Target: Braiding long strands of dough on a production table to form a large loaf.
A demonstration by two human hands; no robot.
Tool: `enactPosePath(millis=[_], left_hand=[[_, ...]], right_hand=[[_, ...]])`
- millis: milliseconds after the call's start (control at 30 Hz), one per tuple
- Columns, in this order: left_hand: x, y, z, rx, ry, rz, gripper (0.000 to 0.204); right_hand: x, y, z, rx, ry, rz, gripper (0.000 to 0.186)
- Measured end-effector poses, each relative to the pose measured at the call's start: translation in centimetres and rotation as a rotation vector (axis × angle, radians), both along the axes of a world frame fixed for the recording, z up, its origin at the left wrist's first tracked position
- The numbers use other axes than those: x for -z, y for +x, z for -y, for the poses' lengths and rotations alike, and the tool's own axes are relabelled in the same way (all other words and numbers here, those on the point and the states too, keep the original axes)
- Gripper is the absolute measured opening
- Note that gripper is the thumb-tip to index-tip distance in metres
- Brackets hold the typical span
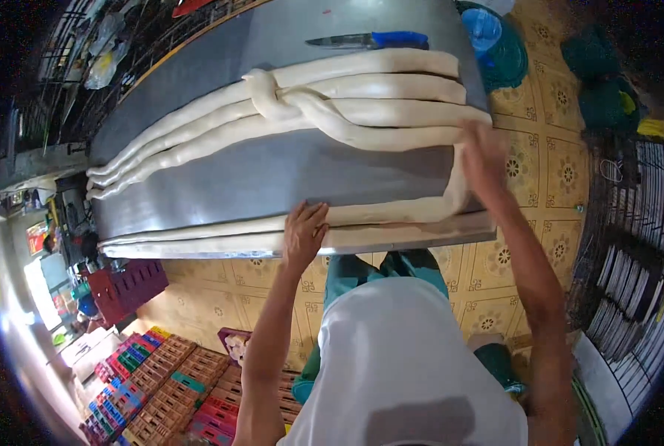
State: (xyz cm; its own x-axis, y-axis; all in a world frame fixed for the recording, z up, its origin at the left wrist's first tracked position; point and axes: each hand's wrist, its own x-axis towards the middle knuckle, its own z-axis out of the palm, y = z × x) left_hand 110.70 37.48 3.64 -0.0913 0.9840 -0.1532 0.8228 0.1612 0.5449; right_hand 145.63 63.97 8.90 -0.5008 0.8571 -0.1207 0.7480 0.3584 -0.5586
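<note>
Long pale dough ropes lie side by side across the grey worktop, some crossed in a loose twist near the middle. A blue-handled knife lies beyond them. My left hand rests with fingers spread on the near dough strands along the front edge. My right hand, blurred by motion, is at the right end, on a strand that bends up from the near edge toward the far ropes. Its fingers are too smeared to make out.
A green bin stands beyond the worktop's right corner. Wire racks line the right side, and dark shelving the far left. A purple crate and stacked coloured crates sit on the tiled floor at lower left.
</note>
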Motion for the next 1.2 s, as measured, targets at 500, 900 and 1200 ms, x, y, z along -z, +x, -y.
enactPosePath(millis=[500,900,1200], left_hand=[[0.8,-1.0,4.3,0.174,-0.042,-0.290,0.056],[1.5,-0.1,-1.4,-0.002,-0.037,-0.280,0.076],[2.3,-4.8,0.0,0.142,-0.077,-0.449,0.076]], right_hand=[[2.1,12.8,6.1,-0.323,-0.070,0.338,0.051],[8.2,-12.1,15.6,-0.244,0.263,0.238,0.072],[6.8,-18.5,19.3,-0.179,0.286,0.234,0.069]])
